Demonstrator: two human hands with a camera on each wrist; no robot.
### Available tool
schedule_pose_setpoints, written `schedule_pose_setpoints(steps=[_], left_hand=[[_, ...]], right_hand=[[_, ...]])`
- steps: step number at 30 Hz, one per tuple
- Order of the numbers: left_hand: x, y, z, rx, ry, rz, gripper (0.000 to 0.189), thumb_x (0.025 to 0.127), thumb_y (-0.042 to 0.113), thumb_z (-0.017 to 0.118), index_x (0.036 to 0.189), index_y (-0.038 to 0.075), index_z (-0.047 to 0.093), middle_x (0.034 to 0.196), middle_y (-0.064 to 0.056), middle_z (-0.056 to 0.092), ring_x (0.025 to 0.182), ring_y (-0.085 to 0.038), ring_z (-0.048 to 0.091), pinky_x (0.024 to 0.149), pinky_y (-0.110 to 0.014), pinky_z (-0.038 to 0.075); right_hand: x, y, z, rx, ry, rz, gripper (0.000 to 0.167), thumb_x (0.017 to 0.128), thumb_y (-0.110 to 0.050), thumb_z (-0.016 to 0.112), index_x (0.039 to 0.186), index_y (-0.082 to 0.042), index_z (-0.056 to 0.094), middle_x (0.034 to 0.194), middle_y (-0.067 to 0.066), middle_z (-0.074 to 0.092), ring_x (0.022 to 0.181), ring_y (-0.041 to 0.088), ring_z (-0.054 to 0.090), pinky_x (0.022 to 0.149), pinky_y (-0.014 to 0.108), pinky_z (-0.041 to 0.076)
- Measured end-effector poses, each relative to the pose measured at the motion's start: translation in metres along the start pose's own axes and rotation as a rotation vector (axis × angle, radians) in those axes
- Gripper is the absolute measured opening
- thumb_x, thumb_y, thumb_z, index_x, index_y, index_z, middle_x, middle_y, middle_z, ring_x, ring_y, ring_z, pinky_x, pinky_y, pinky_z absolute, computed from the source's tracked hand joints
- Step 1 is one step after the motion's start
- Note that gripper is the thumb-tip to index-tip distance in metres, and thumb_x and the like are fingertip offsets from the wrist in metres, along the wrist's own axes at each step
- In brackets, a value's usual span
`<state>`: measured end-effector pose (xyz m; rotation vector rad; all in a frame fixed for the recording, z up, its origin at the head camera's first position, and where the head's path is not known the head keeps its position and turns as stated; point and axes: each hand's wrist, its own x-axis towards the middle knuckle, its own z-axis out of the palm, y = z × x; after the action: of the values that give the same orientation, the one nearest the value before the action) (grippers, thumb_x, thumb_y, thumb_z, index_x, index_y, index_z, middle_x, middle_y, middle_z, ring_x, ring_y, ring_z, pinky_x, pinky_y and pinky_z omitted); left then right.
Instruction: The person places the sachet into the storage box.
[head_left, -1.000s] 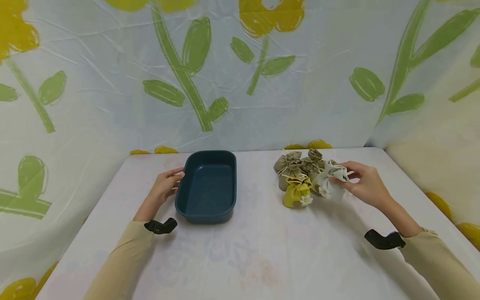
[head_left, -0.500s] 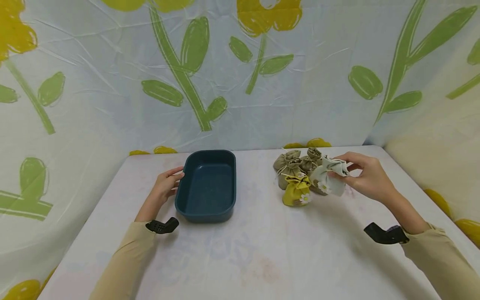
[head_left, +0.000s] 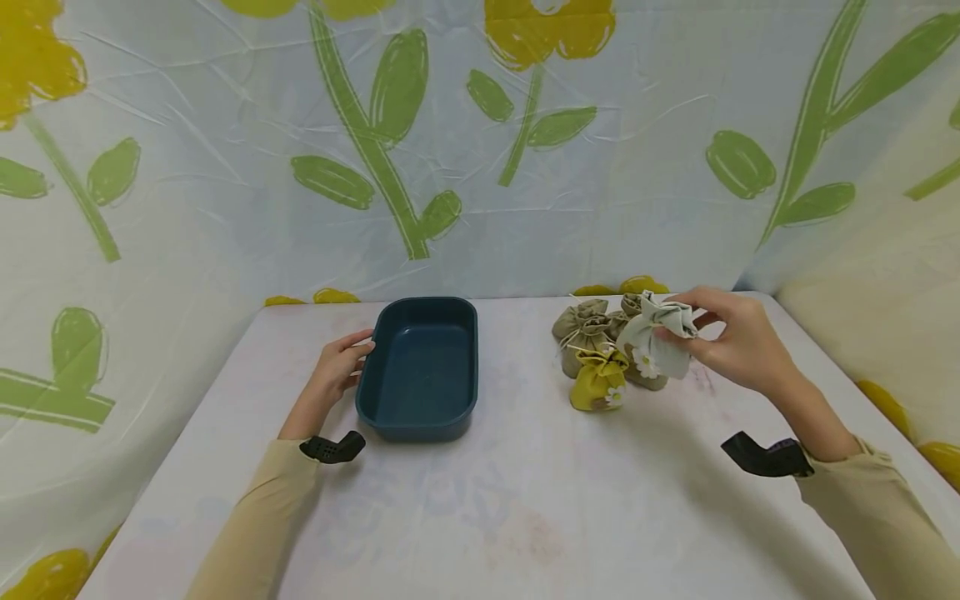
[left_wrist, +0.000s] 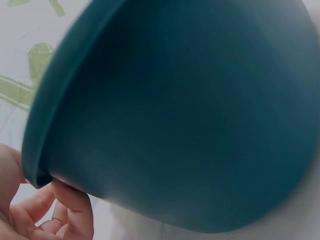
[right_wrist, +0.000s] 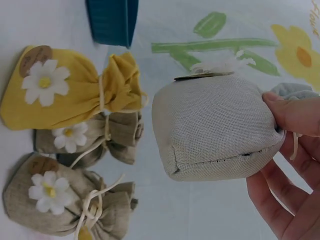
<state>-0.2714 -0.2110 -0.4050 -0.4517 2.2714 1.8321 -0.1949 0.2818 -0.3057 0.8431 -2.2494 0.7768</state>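
Note:
My right hand (head_left: 738,337) pinches a pale grey-white drawstring pouch (head_left: 662,340) by its gathered neck. In the right wrist view this pouch (right_wrist: 220,130) is raised off the table, its stitched base toward the camera. A yellow pouch (head_left: 597,382) with a white flower stands just left of it. Several brown-beige pouches (head_left: 588,333) cluster behind, partly hidden by the held one. At the left, my left hand (head_left: 333,371) grips the rim of a dark teal plastic basin (head_left: 420,435), thumb at the rim and fingers curled beneath it in the left wrist view.
The basin's inside shows only its bare floor. A white patterned cloth covers the table (head_left: 517,508), and a flower-printed curtain (head_left: 570,233) hangs along the back and both sides. Black wrist cameras (head_left: 765,457) sit at both sleeves.
My right hand has lifted the pale pouch up from among the brown ones, leaving more of a brown pouch beneath it showing. My left hand and the basin have stayed put.

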Motion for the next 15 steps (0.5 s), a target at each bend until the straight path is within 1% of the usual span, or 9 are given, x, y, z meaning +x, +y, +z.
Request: schedule_pose_setpoints(steps=[2,5,8,11,13,15], left_hand=[[0.001,0.0,0.0,-0.004,-0.005,0.001,0.047,0.099,0.026,0.052,0.145,0.019,0.045,0.113,-0.002,0.058,0.077,-0.006,0.058,0.066,-0.021,0.048],[0.002,0.0,0.0,-0.001,-0.007,-0.003,0.046,0.099,0.026,0.051,0.145,0.02,0.044,0.112,0.0,0.058,0.078,-0.006,0.057,0.066,-0.021,0.047],[0.002,0.0,0.0,-0.004,-0.008,-0.002,0.046,0.1,0.027,0.051,0.145,0.02,0.045,0.11,0.0,0.058,0.077,-0.007,0.057,0.065,-0.021,0.046],[0.002,-0.001,0.001,-0.002,-0.012,0.005,0.046,0.1,0.027,0.051,0.145,0.02,0.045,0.114,-0.002,0.058,0.079,-0.007,0.057,0.066,-0.021,0.046],[0.001,-0.001,0.001,-0.001,-0.014,0.006,0.046,0.1,0.027,0.051,0.145,0.019,0.045,0.118,-0.003,0.057,0.08,-0.008,0.056,0.067,-0.021,0.046],[0.001,-0.002,0.0,0.001,-0.012,0.004,0.046,0.1,0.027,0.051,0.145,0.019,0.045,0.121,-0.004,0.057,0.082,-0.009,0.055,0.067,-0.021,0.045]], right_hand=[[0.003,-0.002,0.001,0.006,0.009,0.0,0.043,0.056,0.016,0.082,0.093,-0.002,0.07,0.095,-0.035,0.055,0.081,-0.016,0.054,0.065,0.006,0.046],[0.007,-0.006,0.004,0.02,0.025,0.023,0.041,0.058,0.016,0.082,0.093,-0.002,0.071,0.092,-0.033,0.056,0.08,-0.015,0.054,0.067,0.006,0.046],[0.012,-0.011,0.009,0.031,0.041,0.069,0.039,0.061,0.014,0.081,0.095,-0.002,0.071,0.091,-0.031,0.057,0.081,-0.015,0.053,0.068,0.005,0.045],[0.017,-0.016,0.014,0.029,0.051,0.122,0.036,0.065,0.009,0.081,0.098,-0.003,0.072,0.091,-0.031,0.057,0.081,-0.014,0.054,0.068,0.005,0.045],[0.022,-0.02,0.017,0.027,0.039,0.159,0.033,0.069,0.005,0.08,0.1,-0.003,0.072,0.092,-0.027,0.059,0.08,-0.012,0.054,0.068,0.005,0.045],[0.028,-0.022,0.02,0.013,0.01,0.187,0.029,0.073,0.0,0.08,0.101,-0.004,0.072,0.091,-0.019,0.063,0.078,-0.01,0.053,0.067,0.006,0.046]])
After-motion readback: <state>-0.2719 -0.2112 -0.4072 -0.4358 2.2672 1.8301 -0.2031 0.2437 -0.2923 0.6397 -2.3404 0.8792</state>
